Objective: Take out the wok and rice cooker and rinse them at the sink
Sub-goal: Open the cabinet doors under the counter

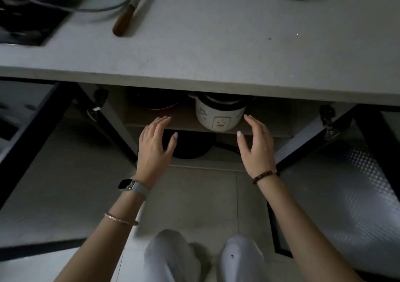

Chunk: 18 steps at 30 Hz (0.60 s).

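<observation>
Reaching pose: you extend both arms toward the rice cooker (219,117).
Left grip (154,143): fingers spread, holding nothing, left of the rice cooker, apart from it.
Right grip (257,145): fingers relaxed, holding nothing, just right of the rice cooker.
Rice cooker: upright on a shelf (184,119) beneath the desk (216,43).
Dark pan (154,102): left of the rice cooker, same shelf.
</observation>
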Available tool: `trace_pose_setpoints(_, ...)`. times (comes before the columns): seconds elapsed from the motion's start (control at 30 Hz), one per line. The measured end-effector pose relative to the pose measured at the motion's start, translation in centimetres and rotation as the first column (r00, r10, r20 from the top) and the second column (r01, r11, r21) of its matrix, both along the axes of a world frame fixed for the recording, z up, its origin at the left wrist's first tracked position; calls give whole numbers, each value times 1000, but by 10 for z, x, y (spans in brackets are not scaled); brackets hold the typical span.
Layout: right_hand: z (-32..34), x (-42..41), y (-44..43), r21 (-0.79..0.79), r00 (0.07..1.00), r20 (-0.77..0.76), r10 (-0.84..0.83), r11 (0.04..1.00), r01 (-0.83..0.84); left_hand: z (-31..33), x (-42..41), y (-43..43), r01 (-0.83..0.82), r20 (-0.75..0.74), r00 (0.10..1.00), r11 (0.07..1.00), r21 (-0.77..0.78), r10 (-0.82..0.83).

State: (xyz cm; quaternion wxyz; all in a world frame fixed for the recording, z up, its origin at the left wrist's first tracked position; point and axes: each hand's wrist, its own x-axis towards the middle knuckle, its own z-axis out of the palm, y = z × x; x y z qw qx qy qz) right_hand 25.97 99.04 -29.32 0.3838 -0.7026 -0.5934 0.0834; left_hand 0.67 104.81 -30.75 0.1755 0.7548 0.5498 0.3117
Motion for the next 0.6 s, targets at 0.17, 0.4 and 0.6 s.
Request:
trace_pose_setpoints(0.17, -53, 21, 21, 24, 998, -20, -55, 998, 55, -54, 24, 40, 11, 66, 998, 999, 31, -13)
trace_pose_setpoints(0.4, -119, 49, 63, 103, 991, -94, -91, 990, 101, -127, 46, 102, 44, 224, 972, 995, 92, -64)
trace_pose_setpoints(0.6, -149, 76, 111, 187, 949, -294, -111, 967, 171, -159, 72, 164, -37, 448, 894, 999, 25, 22)
